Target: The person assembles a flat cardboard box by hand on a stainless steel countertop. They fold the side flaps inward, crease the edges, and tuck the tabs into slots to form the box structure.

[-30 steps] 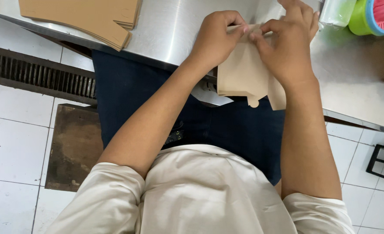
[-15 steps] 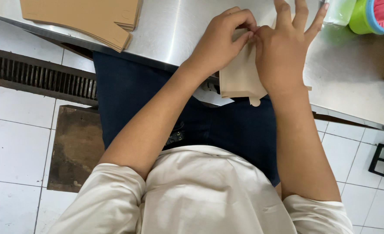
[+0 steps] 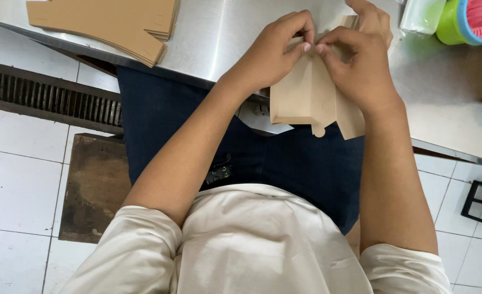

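Brown card dominates the head view, the only one I have. Notes from my remote seat:

- Left hand (image 3: 276,46) and right hand (image 3: 361,65) meet at about 12 o'clock in frame, over the near edge of the steel table (image 3: 224,32). Both are pinched shut on the top edge of a partly folded cardboard blank (image 3: 301,98), thumb and forefinger tips nearly touching each other across the fold.
- Blank hangs from the pinch toward 6 o'clock, past the table edge and over the dark apron (image 3: 165,120). It shows vertical creases and a small rounded tab at its lower edge. I judge it partway formed: panels bent along the creases, but not yet a closed box; the lower flaps look loose.
- Stack of flat cardboard blanks (image 3: 105,24) at 10 o'clock on the table, well apart from the hands. Looks untouched, so plenty of pieces left to fold, by my reading.
- At 1 to 2 o'clock: a green and blue round container with pink inside (image 3: 470,22), and just beside it a clear plastic packet (image 3: 421,15). Neither touched.
- Floor grate (image 3: 50,98) at 9 o'clock, white tiles below.

No finished boxes in view.
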